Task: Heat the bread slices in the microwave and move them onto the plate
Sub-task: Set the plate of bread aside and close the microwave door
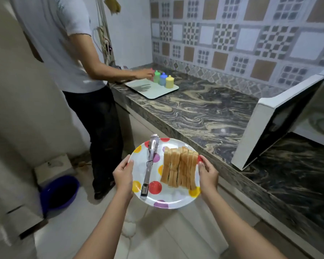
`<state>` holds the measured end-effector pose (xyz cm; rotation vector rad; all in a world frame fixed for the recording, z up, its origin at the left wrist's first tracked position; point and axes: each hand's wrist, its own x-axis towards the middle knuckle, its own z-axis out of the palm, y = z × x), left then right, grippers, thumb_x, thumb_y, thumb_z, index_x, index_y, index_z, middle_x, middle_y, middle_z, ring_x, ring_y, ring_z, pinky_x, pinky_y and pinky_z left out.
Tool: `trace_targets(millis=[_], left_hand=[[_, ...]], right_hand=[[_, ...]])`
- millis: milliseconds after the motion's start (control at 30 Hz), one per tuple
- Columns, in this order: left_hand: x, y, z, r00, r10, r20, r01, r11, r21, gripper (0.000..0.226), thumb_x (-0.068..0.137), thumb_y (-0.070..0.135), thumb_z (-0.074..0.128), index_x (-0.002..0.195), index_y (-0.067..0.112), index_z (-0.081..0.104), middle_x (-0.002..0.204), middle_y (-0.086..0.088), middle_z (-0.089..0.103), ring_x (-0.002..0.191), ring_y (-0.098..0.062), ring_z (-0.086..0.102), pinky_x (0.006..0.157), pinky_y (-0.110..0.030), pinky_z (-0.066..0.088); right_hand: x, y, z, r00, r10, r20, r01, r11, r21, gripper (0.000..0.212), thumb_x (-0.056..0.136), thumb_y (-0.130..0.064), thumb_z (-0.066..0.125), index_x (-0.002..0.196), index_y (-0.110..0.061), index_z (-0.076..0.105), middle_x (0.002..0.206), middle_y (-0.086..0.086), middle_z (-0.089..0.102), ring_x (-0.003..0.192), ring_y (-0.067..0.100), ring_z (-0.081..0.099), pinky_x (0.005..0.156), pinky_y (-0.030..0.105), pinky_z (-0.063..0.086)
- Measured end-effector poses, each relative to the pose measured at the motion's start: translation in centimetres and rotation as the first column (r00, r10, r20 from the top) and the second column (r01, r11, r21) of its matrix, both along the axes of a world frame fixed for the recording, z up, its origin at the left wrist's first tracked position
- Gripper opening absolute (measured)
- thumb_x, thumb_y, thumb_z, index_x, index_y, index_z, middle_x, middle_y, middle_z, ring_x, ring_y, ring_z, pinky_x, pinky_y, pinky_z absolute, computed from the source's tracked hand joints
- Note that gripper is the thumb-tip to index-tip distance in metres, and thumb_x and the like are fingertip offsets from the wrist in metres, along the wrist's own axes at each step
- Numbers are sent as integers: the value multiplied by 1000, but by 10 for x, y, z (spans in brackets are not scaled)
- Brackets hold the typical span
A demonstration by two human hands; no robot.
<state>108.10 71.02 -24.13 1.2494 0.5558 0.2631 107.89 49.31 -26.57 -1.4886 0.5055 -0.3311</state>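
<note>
I hold a white plate with coloured dots (173, 200) in the air in front of the counter. My left hand (123, 175) grips its left rim and my right hand (208, 173) grips its right rim. On the plate stands a row of several bread slices (180, 168), packed side by side. Beside them lie metal tongs (150, 165), handle end toward me. The white microwave (318, 116) sits on the counter at the right with its door (269, 124) swung open toward me; its glass turntable shows inside.
The marbled counter (200, 113) runs from far left to near right. Another person (69, 58) stands at its far end, reaching toward coloured bottles (163, 79) on a white board (153, 88). A blue basin (59, 191) sits on the floor at left.
</note>
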Motion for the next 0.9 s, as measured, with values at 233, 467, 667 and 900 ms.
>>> trace_targets(millis=[233,467,667,900], left_hand=[[89,-33,3,1000,11,14,-10,1000,-10,35,90,6,57,125,6,57,118,-5,62,105,-22,62,92,-35,51],[170,-71,2,1000,-31,6,31,999,-20,31,88,7,60,119,6,61,114,-5,66,96,-20,65,78,-27,53],[255,-97,-6,984,-178,-7,178,984,29,28,87,7,60,114,9,66,108,-5,69,81,-10,65,60,-14,53],[361,-138,-18,898,-438,-30,439,896,69,31,90,4,53,120,4,61,116,-10,66,94,-17,62,79,-21,51]], right_hand=[[99,-35,10,999,24,33,-23,999,-36,32,94,-7,49,125,-8,59,124,8,62,117,21,56,103,39,44],[163,-68,14,999,-47,-6,47,998,-37,30,95,-11,48,123,-12,61,124,7,62,116,22,56,101,39,45],[211,-87,6,974,-222,-52,222,975,-11,30,95,-16,50,123,-14,60,122,5,64,101,18,59,93,36,47],[262,-109,3,882,-458,-113,464,886,23,33,96,-2,40,123,-6,58,108,2,58,99,14,54,83,28,45]])
